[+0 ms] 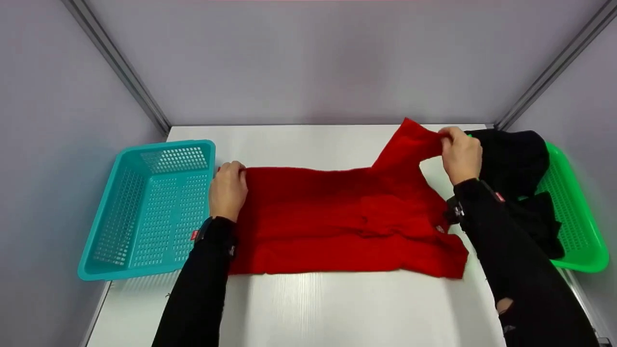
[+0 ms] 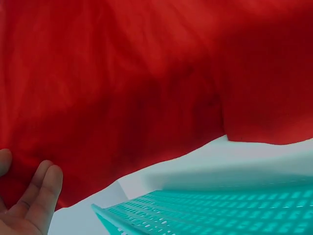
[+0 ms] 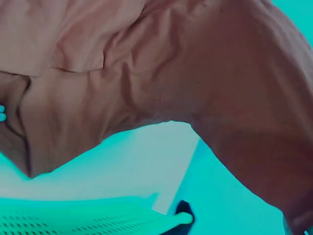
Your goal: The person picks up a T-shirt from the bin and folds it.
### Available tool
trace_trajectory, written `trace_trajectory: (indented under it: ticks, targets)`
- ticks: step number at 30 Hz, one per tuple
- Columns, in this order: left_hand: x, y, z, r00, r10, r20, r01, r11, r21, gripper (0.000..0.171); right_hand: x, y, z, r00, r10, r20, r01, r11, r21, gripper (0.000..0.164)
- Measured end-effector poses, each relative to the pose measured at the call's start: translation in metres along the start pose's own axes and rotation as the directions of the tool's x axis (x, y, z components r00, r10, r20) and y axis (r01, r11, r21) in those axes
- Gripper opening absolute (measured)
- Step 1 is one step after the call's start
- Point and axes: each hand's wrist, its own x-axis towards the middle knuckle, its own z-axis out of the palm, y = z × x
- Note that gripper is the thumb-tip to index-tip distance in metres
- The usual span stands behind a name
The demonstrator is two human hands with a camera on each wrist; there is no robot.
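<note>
A red shirt (image 1: 313, 207) is spread sideways over the white table, its hem at the left and a sleeve (image 1: 409, 140) angled up at the upper right. My left hand (image 1: 228, 190) pinches the far corner of the hem; in the left wrist view its fingers (image 2: 46, 196) lie against the red cloth. At the other end, my right hand (image 1: 462, 154) grips the sleeve's edge and holds it raised. The shirt (image 3: 220, 88) looks brownish in the right wrist view, where the gripping fingers are out of sight. Wrinkles run along the shirt's near half.
To the left stands a turquoise plastic basket (image 1: 164, 209) with nothing in it. A green basket (image 1: 573, 217) on the right holds black clothing (image 1: 513, 164), partly hanging over its near side. Grey panels (image 1: 337, 62) enclose the white table (image 1: 308, 308) at the back and sides.
</note>
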Motion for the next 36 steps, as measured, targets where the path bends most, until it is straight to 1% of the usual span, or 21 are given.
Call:
trace_trajectory:
  ticks: [3, 7, 14, 17, 20, 22, 24, 26, 28, 30, 31, 32, 33, 35, 36]
  targets:
    - [0.004, 0.003, -0.003, 1.0, -0.011, -0.014, 0.01, 1.0, -0.021, 0.017, 0.005, -0.005, -0.002, 1.0, -0.023, -0.005, 0.023, 1.0, 0.006, 0.013]
    - [0.008, 0.006, -0.007, 1.0, -0.008, -0.025, 0.007, 0.999, -0.046, 0.017, 0.007, -0.007, -0.005, 0.999, -0.036, -0.008, 0.036, 0.999, 0.017, 0.013]
    - [0.015, 0.009, -0.011, 0.998, -0.024, -0.055, 0.018, 0.995, -0.101, 0.018, 0.016, -0.014, -0.011, 0.998, -0.047, -0.049, 0.049, 0.998, 0.047, 0.016]
    - [0.016, 0.009, -0.012, 0.998, -0.031, -0.053, 0.026, 0.995, -0.098, 0.018, 0.019, -0.016, -0.011, 0.996, -0.066, -0.055, 0.069, 0.996, 0.061, 0.016]
    - [0.013, 0.007, -0.011, 1.0, -0.017, -0.027, 0.015, 0.998, -0.066, 0.018, 0.016, -0.012, -0.009, 0.992, -0.114, -0.045, 0.117, 0.99, 0.078, 0.015]
    - [0.01, 0.004, -0.01, 1.0, 0.005, 0.009, -0.005, 0.999, -0.036, 0.017, 0.01, -0.007, -0.008, 0.988, -0.153, -0.02, 0.154, 0.984, 0.093, 0.014]
    - [0.005, 0.0, -0.009, 0.998, 0.034, 0.06, -0.034, 0.999, -0.006, 0.016, 0.002, -0.001, -0.009, 0.981, -0.192, 0.033, 0.188, 0.977, 0.105, 0.013]
    - [0.0, -0.005, -0.007, 0.991, 0.064, 0.121, -0.066, 0.998, 0.019, 0.015, -0.009, 0.007, -0.011, 0.968, -0.227, 0.103, 0.215, 0.969, 0.121, 0.012]
    - [-0.006, -0.01, -0.005, 0.98, 0.081, 0.184, -0.091, 0.995, 0.043, 0.014, -0.02, 0.015, -0.014, 0.948, -0.248, 0.197, 0.223, 0.964, 0.142, 0.012]
    - [-0.013, -0.015, -0.003, 0.967, 0.098, 0.233, -0.116, 0.991, 0.065, 0.012, -0.032, 0.024, -0.018, 0.92, -0.259, 0.296, 0.217, 0.962, 0.166, 0.012]
    - [-0.016, -0.017, -0.001, 0.962, 0.103, 0.252, -0.126, 0.989, 0.076, 0.012, -0.037, 0.028, -0.021, 0.902, -0.257, 0.348, 0.205, 0.962, 0.181, 0.012]
    - [-0.019, -0.02, 0.0, 0.957, 0.103, 0.27, -0.132, 0.987, 0.09, 0.011, -0.043, 0.033, -0.023, 0.879, -0.246, 0.407, 0.177, 0.964, 0.2, 0.011]
    - [-0.022, -0.022, 0.001, 0.953, 0.105, 0.286, -0.14, 0.985, 0.104, 0.011, -0.048, 0.037, -0.025, 0.853, -0.239, 0.464, 0.155, 0.965, 0.212, 0.011]
    - [-0.028, -0.025, 0.004, 0.944, 0.106, 0.313, -0.153, 0.98, 0.13, 0.011, -0.057, 0.044, -0.029, 0.789, -0.216, 0.575, 0.101, 0.969, 0.225, 0.011]
    - [-0.031, -0.027, 0.006, 0.939, 0.109, 0.325, -0.161, 0.977, 0.138, 0.01, -0.062, 0.047, -0.031, 0.751, -0.201, 0.629, 0.071, 0.971, 0.226, 0.011]
